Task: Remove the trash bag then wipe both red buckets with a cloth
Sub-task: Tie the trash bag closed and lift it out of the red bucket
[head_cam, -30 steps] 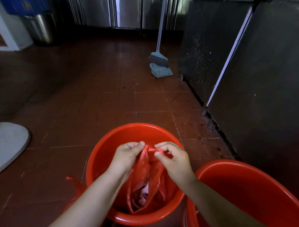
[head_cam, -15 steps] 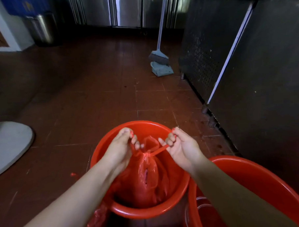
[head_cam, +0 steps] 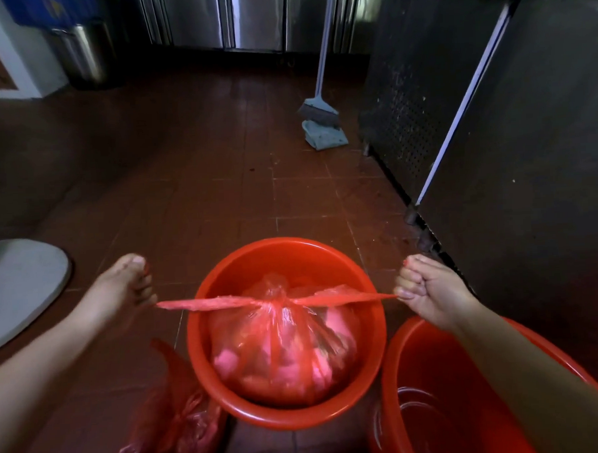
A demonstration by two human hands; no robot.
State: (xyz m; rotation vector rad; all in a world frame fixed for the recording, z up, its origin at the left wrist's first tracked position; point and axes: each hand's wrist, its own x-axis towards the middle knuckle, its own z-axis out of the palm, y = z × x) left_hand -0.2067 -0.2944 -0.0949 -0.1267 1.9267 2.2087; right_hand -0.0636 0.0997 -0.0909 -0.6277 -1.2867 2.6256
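Each grip is clenched on a tail of the trash bag [head_cam: 282, 347]: left hand [head_cam: 122, 292] at left of frame, right hand [head_cam: 427, 289] at right. The knot is being drawn tight above the lower-centre red bucket [head_cam: 373, 312], where the bag sits. Lifting it out appears next; the second bucket [head_cam: 392, 366], lower right, awaits wiping.

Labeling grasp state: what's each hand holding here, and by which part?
Both hold the red trash bag in the bucket: left hand pinches the left tie tail, right hand the right, pulled taut across the knot.
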